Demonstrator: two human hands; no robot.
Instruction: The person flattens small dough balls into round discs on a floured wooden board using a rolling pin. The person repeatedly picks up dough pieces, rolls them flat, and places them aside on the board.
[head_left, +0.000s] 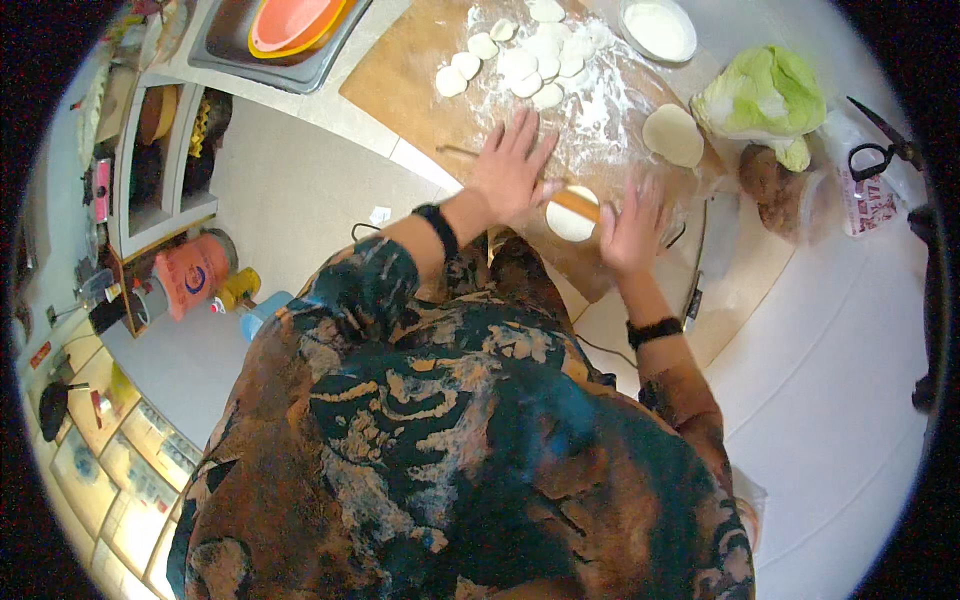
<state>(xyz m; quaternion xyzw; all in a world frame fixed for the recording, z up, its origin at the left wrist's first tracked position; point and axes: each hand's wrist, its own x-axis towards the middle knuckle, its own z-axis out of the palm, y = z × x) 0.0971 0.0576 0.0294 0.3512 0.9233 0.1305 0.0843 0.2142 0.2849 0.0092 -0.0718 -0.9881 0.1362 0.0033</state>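
A wooden rolling pin (576, 202) lies across a round dough wrapper (571, 225) near the front edge of a floury wooden board (409, 82). My left hand (514, 169) holds the pin down under its palm, left of the wrapper, with fingers stretched out. A thin end, apparently the pin's, sticks out past that hand. On the wrapper's right side my right hand (634, 225), slightly blurred, holds the pin the same way. Beyond my hands, several small flattened dough pieces (540, 60) sit in loose flour. A larger rolled wrapper (673, 136) rests to the right.
A bowl of white flour (660, 31) stands at the back. To the right are a cabbage (772, 97), black-handled scissors (874, 157) and a printed plastic bag (866, 199). A sink (304, 71) with an orange basin (292, 22) is at back left. Open shelves (161, 165) stand left.
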